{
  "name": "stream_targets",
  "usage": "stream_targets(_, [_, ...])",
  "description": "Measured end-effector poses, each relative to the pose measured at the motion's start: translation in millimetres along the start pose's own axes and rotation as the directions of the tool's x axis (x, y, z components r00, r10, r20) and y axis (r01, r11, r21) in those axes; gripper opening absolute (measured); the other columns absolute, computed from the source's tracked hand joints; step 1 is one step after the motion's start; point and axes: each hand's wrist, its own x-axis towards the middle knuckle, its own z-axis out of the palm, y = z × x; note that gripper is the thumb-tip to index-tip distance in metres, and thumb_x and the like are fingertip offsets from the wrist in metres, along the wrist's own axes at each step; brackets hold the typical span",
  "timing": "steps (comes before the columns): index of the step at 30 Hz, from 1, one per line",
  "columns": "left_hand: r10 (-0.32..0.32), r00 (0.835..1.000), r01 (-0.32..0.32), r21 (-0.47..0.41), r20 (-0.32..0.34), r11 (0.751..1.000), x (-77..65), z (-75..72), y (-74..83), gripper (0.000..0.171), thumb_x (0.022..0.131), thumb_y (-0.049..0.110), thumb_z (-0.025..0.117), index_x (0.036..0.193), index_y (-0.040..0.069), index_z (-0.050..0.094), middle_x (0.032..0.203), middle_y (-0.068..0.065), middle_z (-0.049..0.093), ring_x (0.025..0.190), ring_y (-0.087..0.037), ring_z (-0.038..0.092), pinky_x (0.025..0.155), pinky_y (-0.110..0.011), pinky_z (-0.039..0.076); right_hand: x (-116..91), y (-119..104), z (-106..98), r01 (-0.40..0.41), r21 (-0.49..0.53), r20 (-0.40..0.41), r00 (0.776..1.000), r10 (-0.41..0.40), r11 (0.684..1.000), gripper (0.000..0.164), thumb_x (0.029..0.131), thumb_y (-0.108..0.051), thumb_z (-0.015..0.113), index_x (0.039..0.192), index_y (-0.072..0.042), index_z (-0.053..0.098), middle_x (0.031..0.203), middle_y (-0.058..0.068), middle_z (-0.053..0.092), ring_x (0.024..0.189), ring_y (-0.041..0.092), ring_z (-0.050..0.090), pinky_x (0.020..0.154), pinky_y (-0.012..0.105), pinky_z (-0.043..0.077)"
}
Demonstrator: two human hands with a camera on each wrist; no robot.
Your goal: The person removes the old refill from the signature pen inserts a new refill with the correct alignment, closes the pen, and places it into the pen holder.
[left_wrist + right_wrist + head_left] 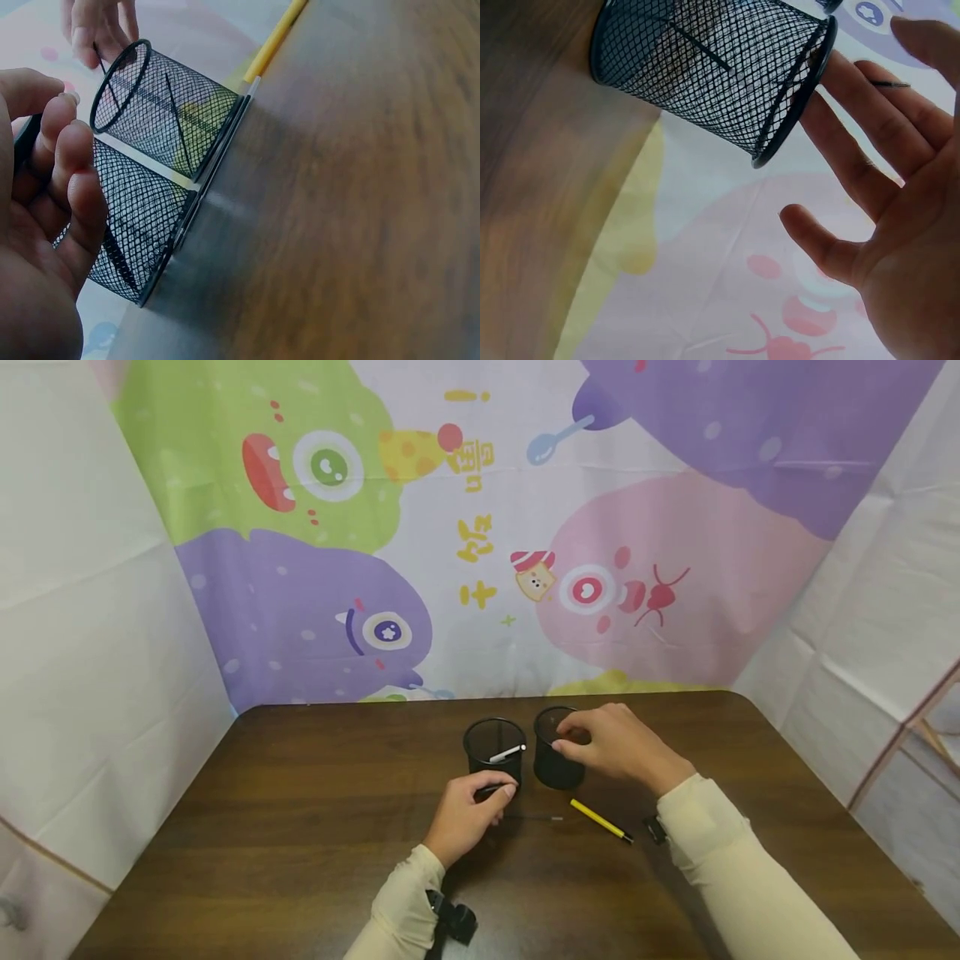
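Observation:
My left hand (467, 814) is at the near side of the left black mesh pen cup (474, 753), thumb and fingertips brought together. A slim black piece (28, 139) lies in its grip, mostly hidden by the fingers. A white-ended pen (507, 754) leans out of that cup. My right hand (615, 743) is at the rim of the right mesh pen cup (558, 768), fingers extended and thumb apart. Close by those fingers, a thin dark rod (891, 84) pokes past the rim. Another dark stick (701, 46) shows through the mesh.
On the brown table (300, 827), a yellow pen (600, 820) with a black end lies in front of the right cup. A thin, clear-ended pen refill (555, 818) is to its left. Behind the table hangs a cartoon-printed cloth (495, 652).

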Motion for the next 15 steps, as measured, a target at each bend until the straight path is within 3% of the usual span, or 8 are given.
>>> stream_targets(7, [-0.006,1.000,0.006,-0.006,0.000,1.000,-0.1,0.1,0.0,0.019,0.096,0.024,0.070,0.106,0.008,0.074,0.078,-0.020,0.067,0.062,-0.014,0.061,0.060,-0.030,0.055,-10,1,0,0.027,0.001,-0.026,0.999,-0.027,1.000,0.024,0.089,-0.020,0.077,0.110,-0.008,0.075,0.094,-0.003,0.075,0.086,0.013,0.070,0.079,0.039,0.056])
stream_targets(15, [-0.004,1.000,0.004,0.006,0.001,1.000,0.1,0.0,0.3,0.018,0.096,0.025,0.070,0.105,0.010,0.074,0.079,-0.020,0.067,0.062,-0.014,0.061,0.060,-0.030,0.055,-20,3,2,0.037,0.037,-0.094,0.995,-0.034,0.999,0.019,0.091,-0.007,0.072,0.110,-0.007,0.075,0.097,-0.003,0.075,0.084,0.009,0.068,0.077,0.036,0.056])
